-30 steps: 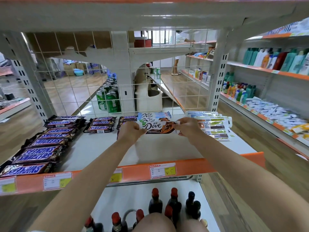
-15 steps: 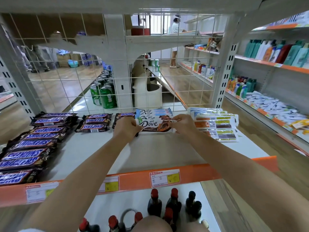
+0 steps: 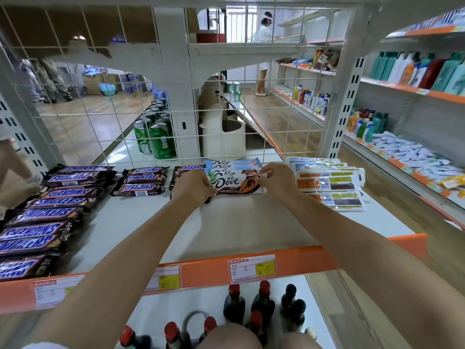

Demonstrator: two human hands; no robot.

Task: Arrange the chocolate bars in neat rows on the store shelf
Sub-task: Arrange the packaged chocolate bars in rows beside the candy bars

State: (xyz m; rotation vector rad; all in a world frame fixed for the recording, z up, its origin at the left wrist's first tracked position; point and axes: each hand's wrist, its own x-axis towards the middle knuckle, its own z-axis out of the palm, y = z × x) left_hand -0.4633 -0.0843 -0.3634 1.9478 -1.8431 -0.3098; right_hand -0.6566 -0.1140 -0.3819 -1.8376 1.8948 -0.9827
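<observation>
Both hands are engaged at mid-frame: the left hand (image 3: pixel 192 186) is curled round the left end of a Dove bar (image 3: pixel 235 183), and the right hand (image 3: pixel 275 178) pinches its right end. The bar is held flat, low over the white shelf (image 3: pixel 226 222), at the front of a short Dove stack (image 3: pixel 231 165) by the wire back panel (image 3: pixel 251 127). A risk is judged: if one end is released first, the bar could be skewed or slid onto the orange-labelled packets (image 3: pixel 329 185) just beside it at right. The wrapper is glossy, white and brown, uncreased. Snickers bars (image 3: pixel 37 222) are laid in a column at lower left, with shorter groups further back.
</observation>
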